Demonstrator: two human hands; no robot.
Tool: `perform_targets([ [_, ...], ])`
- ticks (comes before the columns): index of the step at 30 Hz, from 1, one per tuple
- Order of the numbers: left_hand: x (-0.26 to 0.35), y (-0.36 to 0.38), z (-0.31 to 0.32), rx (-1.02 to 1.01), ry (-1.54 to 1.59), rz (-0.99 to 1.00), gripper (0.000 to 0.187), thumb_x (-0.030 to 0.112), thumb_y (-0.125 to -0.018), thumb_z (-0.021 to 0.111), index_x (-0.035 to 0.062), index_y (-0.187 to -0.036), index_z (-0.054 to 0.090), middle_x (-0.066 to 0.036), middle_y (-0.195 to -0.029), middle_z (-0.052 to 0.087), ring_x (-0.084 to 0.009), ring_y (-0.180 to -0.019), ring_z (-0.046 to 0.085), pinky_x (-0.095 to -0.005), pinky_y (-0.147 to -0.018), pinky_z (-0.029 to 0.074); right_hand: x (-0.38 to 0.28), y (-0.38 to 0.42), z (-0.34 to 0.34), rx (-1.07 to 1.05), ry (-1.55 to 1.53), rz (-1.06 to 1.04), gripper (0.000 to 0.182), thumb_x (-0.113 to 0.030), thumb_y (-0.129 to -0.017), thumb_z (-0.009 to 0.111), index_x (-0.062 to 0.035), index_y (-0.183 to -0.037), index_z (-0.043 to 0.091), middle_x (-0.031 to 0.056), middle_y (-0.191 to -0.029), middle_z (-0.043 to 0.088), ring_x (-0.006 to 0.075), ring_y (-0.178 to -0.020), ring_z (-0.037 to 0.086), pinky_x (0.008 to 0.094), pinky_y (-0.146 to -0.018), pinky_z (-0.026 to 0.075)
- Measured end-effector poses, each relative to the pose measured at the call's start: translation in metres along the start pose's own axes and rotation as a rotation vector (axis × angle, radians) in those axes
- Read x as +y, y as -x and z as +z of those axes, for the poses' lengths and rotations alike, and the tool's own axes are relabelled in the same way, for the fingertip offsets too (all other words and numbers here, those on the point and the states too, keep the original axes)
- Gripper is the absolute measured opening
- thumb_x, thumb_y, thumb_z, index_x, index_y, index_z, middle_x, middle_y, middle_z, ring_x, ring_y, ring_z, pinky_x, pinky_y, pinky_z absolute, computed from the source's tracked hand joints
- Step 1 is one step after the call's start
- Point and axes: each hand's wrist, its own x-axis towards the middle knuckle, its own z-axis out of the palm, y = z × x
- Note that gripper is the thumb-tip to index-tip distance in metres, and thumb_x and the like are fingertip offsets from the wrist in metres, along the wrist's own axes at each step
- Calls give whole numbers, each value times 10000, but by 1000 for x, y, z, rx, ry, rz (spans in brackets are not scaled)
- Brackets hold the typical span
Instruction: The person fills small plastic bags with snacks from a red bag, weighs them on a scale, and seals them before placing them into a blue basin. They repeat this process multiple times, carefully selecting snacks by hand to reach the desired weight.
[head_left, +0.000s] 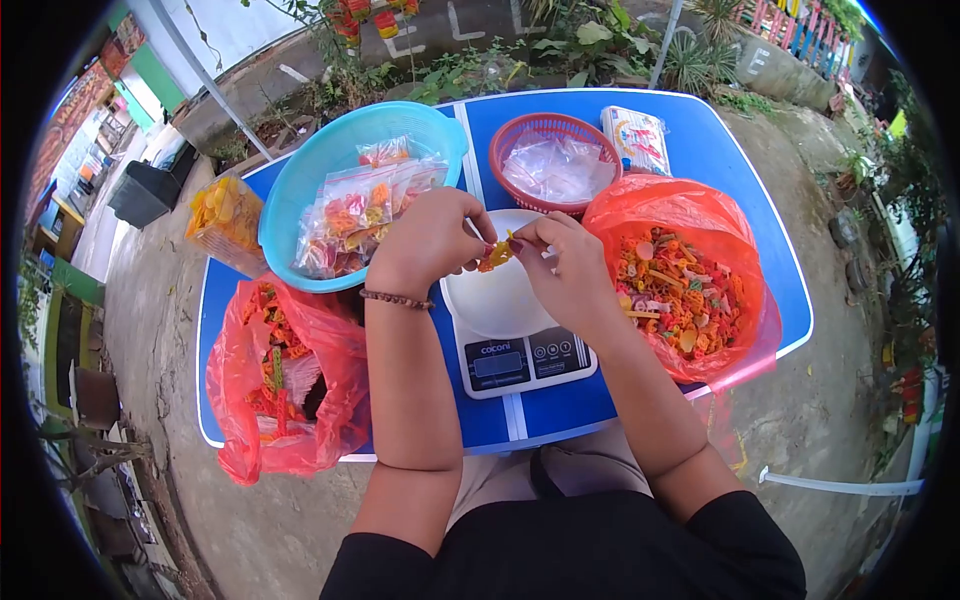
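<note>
Over the round white plate of a kitchen scale point(492, 300), my left hand point(436, 238) and my right hand point(566, 268) meet with pinched fingertips. Between them are small yellow and orange cracker pieces point(497, 254), partly hidden by the fingers. The scale's dark display faces me. To the right, beside my right forearm, an opened red plastic bag point(740, 245) holds many colourful dry crackers point(680, 290). Left of my left hand stands a light blue basin point(285, 190) with several filled clear packets point(350, 210) in it.
A red basket point(505, 135) with clear plastic bags point(560, 168) stands behind the scale, a white printed pack point(637, 140) beside it. At the left are another red bag point(235, 370) and a container of yellow pieces point(222, 220). The blue table point(480, 430) has a white edge.
</note>
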Motion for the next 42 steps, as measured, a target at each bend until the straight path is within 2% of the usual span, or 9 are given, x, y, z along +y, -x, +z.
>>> perform_targets([
  [6,-7,-17,15,-14,-131,-37,176,11,-763,667,-43,-910,748,-128,-822,753,-173,-682,751,-288,-544,589,19,-1,-5,94,255,-118,56,27,-864,663,13,-915,682,154,-925,659,363,-896,640,439,-798,511],
  [13,-15,-22,21,48,-174,56,221,-7,-735,659,-62,-927,752,-158,-831,756,-178,-653,736,-297,-577,582,31,4,-15,37,277,-117,59,24,-862,665,6,-918,670,143,-918,640,351,-896,608,423,-792,496],
  [19,-14,-21,22,76,-137,108,236,-17,-722,666,-76,-934,751,-173,-829,756,-191,-653,724,-305,-617,577,28,10,-12,-71,290,-238,48,18,-885,658,13,-930,676,128,-922,642,323,-907,635,391,-806,512],
  [25,-17,-23,22,85,-134,116,246,-24,-718,671,-74,-945,750,-181,-857,759,-208,-680,730,-314,-639,582,24,12,-14,-144,224,-241,81,40,-880,629,9,-932,683,143,-940,645,322,-929,648,380,-828,518],
  [28,-16,-22,23,83,-135,128,252,-21,-715,676,-70,-951,752,-182,-874,762,-222,-717,741,-321,-657,591,26,11,-16,-163,157,-185,176,88,-842,589,20,-980,674,148,-975,639,353,-951,621,422,-836,506],
  [31,-18,-23,24,101,-160,164,260,-20,-710,678,-66,-955,755,-181,-888,764,-234,-770,753,-327,-687,604,22,9,-14,-59,174,-105,158,73,-877,638,11,-1020,661,139,-993,682,262,-879,704,351,-791,546],
  [34,-16,-22,24,106,-173,172,262,-20,-707,677,-62,-953,756,-181,-900,766,-241,-814,760,-331,-712,612,23,11,-14,-50,46,13,196,89,-843,634,6,-1021,623,155,-996,671,328,-885,698,398,-789,554],
  [37,-17,-23,25,105,-177,173,261,-15,-704,679,-59,-949,757,-179,-909,767,-244,-827,761,-333,-727,614,21,9,-16,-63,93,-5,190,87,-842,656,8,-1012,630,154,-997,682,305,-860,715,381,-778,568],
  [42,-15,-24,26,93,-194,193,256,-1,-700,684,-57,-940,757,-180,-916,766,-258,-850,761,-341,-753,611,23,9,-17,-13,202,-81,188,59,-835,662,-7,-1010,646,143,-975,683,328,-933,664,409,-827,531],
])
